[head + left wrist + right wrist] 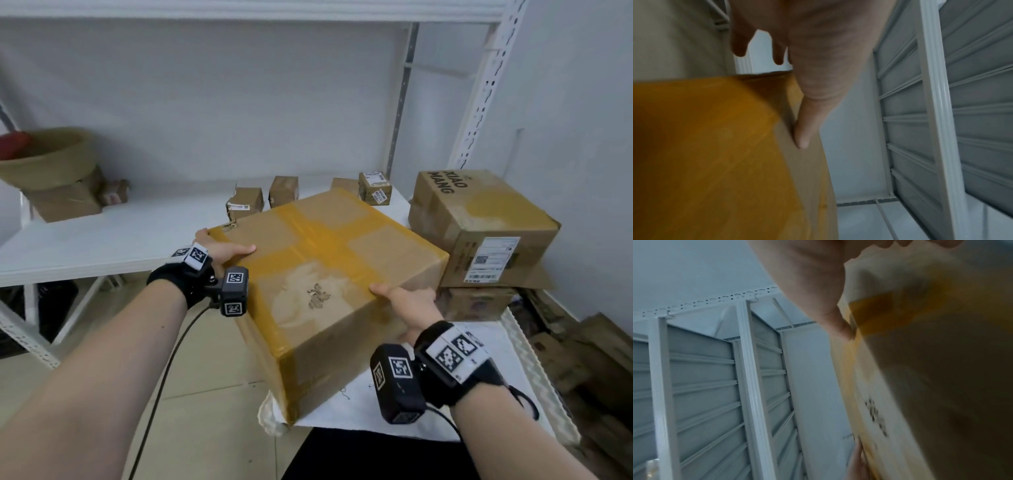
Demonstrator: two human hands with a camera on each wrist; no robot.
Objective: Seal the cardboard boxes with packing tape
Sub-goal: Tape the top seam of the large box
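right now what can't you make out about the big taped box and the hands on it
- Big taped box: underside hidden in head view by the box itself.
- Left hand fingers: behind the box's far side, head view.
- Right hand fingers: cut off by the top edge, right wrist view.
- Tape roll: not in view.

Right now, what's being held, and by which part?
The large taped cardboard box, held by both hands: left hand on its far-left corner edge, right hand on the right top edge, thumbs on top.
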